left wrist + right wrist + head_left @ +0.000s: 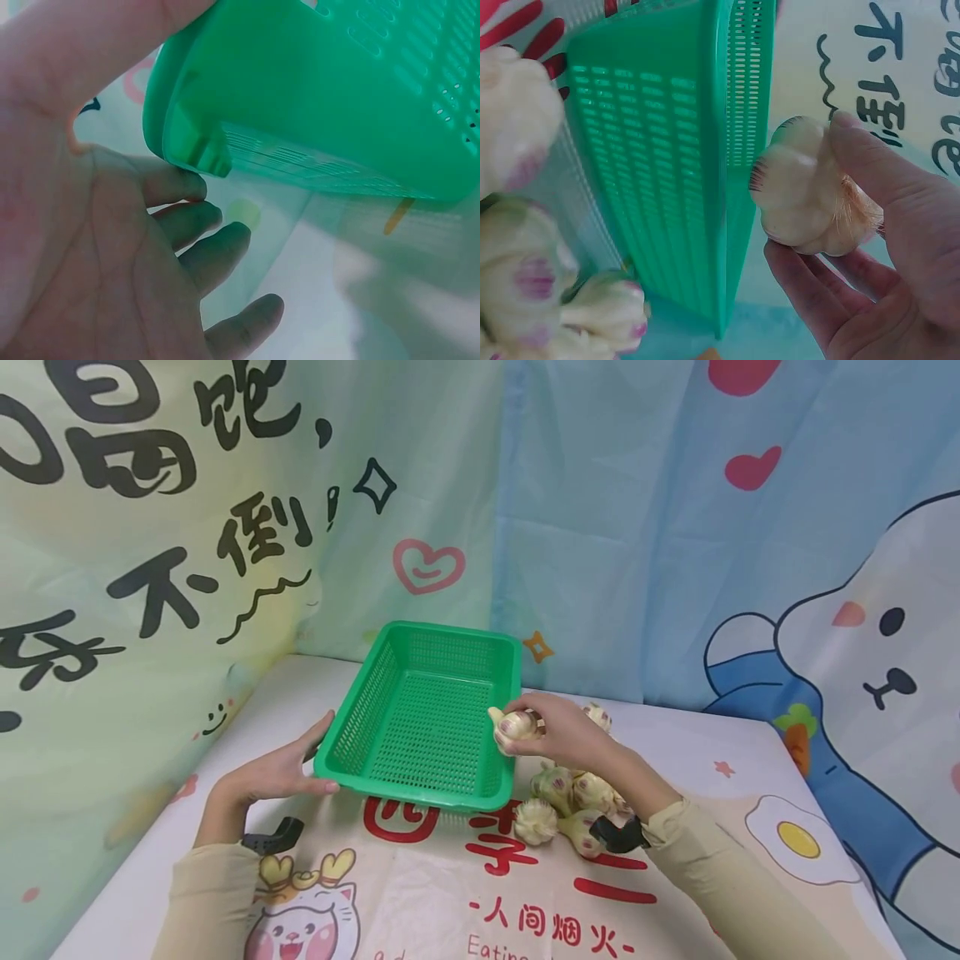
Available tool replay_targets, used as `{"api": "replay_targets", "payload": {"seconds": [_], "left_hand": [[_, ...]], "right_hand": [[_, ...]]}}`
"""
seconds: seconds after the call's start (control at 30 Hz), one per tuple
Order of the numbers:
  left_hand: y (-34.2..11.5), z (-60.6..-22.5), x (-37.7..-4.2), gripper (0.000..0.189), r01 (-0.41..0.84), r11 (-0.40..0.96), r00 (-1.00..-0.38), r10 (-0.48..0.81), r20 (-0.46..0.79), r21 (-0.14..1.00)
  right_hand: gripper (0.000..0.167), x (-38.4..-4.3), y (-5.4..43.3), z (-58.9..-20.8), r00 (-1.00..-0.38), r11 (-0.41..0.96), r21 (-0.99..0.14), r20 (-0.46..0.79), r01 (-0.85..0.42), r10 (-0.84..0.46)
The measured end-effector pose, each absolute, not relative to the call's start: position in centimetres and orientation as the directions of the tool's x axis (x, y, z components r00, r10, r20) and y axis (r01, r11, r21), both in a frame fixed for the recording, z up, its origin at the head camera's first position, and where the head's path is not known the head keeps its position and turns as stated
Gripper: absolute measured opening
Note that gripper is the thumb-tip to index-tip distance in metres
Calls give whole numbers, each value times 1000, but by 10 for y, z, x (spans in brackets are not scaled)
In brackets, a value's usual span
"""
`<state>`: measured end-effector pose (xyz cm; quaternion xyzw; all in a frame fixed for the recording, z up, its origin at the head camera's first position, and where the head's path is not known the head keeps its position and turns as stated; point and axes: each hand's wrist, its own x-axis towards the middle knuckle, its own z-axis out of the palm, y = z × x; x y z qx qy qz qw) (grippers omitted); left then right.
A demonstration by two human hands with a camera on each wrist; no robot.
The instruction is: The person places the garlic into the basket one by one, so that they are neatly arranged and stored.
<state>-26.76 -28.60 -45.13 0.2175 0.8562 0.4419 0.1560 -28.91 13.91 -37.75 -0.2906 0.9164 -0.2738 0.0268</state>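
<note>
A green plastic basket (427, 727) with perforated walls stands on the table; no items show inside it. My left hand (281, 768) holds its near-left corner, with the thumb at the rim and the fingers along the outer left side. In the left wrist view, the fingers (217, 247) are spread below the basket's rim (161, 112). My right hand (566, 727) grips a garlic bulb (516, 728) between thumb and fingers, over the basket's right rim. In the right wrist view, this garlic bulb (802, 187) shows its roots towards the palm.
Several other garlic bulbs (555, 787) lie in a pile on the table, close to the basket's right side and partly under the right forearm. A printed cloth (420, 902) covers the table. Printed curtains (585, 543) hang behind and to the left.
</note>
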Motion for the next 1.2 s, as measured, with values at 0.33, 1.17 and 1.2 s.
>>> {"api": "replay_targets", "payload": {"seconds": [0.33, 1.17, 1.2], "left_hand": [[-286, -451, -270, 109, 259, 496, -849, 526, -49, 829], [-287, -453, -272, 111, 239, 513, -862, 502, -62, 824], [-287, -453, -272, 111, 239, 511, -863, 502, -61, 825]], "right_hand": [[44, -323, 84, -382, -786, 664, -538, -2, -520, -618], [41, -391, 15, -407, -594, 633, -534, -274, -560, -756], [40, -392, 14, -408, -599, 637, -534, -273, -557, -753]]}}
